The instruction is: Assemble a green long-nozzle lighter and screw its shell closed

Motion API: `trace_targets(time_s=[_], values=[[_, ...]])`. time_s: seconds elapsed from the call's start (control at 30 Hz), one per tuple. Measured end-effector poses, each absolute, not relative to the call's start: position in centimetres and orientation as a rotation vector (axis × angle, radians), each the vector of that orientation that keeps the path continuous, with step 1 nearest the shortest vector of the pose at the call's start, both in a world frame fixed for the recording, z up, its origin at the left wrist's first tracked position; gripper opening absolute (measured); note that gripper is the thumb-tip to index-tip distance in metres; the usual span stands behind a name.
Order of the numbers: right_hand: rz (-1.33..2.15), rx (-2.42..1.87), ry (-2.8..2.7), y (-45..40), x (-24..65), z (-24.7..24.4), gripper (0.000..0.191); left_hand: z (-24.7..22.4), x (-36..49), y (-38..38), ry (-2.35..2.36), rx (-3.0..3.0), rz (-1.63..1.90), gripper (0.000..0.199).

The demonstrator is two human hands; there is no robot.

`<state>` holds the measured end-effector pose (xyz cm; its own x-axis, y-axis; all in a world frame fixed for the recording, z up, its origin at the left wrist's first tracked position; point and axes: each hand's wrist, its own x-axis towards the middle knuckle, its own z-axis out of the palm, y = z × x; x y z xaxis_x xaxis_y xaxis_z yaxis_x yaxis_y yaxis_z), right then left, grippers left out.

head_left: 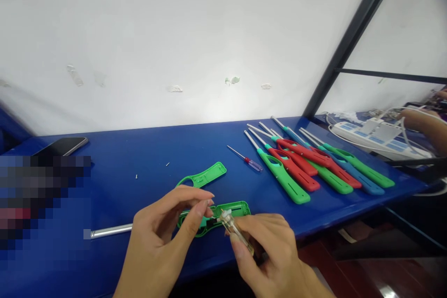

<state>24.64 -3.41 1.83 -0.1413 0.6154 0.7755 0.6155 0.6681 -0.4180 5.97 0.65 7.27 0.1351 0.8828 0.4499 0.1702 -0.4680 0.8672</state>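
Observation:
My right hand (268, 247) grips a small clear fuel tank (239, 233) with a metal valve at its upper end. My left hand (164, 233) is close beside it, thumb and fingertips pinched together; whatever they hold is too small to make out. Under both hands lies an open green lighter half (240, 207), its silver tube (111, 231) reaching out to the left. Behind my left hand rests the other green shell half (209, 174), inner side up.
Several red, green and blue long lighters (289, 181) lie at the right. A purple screwdriver (253, 164) is beside them. Two tiny screws (136, 176) and a phone (63, 146) are left. Beyond the black frame are a power strip (380, 135) and another person's hand (424, 125).

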Motion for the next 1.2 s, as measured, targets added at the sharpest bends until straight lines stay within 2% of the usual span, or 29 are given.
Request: trace_targets(time_s=[0.33, 0.83, 1.0, 1.2], values=[[-0.032, -0.979, -1.807, -3.4, 24.6, 1.8, 0.015, 6.7, 5.8, 0.5, 0.972, 1.736, 1.342, 0.015], [-0.017, -0.964, -1.797, -3.4, 24.6, 2.0, 0.015, 5.2, 5.7, 0.3, 1.061, 1.946, 1.482, 0.021], [-0.033, -0.968, -1.791, -3.4, 24.6, 2.1, 0.016, 4.6, 5.8, -0.1, 1.104, 2.039, 1.532, 0.012], [-0.03, -0.963, -1.8, -3.2, 24.5, 2.0, 0.017, 3.5, 6.2, -0.1, 1.07, 1.986, 1.605, 0.019]])
